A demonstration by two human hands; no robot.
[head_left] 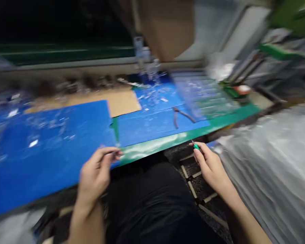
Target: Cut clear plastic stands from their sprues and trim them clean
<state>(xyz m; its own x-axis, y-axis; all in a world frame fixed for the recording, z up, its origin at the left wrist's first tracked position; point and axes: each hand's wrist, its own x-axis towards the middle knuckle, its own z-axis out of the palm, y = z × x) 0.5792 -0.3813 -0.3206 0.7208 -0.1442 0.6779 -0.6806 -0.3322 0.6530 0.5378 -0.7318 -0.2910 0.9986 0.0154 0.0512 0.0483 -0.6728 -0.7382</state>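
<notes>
My right hand (209, 164) grips a small green-handled knife (196, 146) in front of the bench edge, its thin pointed tip angled up and away from me. The fingers of my left hand (98, 169) are pinched together over the front of the blue sheet (86, 135); a small dark bit seems to show between them, too blurred to name. Beyond my right hand, a pair of pliers (176, 110) lies with its handles spread on a second blue sheet (147, 127). Small clear plastic pieces (155, 95) are scattered behind it.
A brown cardboard piece (122, 101) lies between the blue sheets. Clear plastic sheeting (203, 95) covers the bench's right part. Stacked grey sheets (274, 162) stand close on my right. Bottles (142, 54) are at the back. The green bench edge (152, 149) runs before my lap.
</notes>
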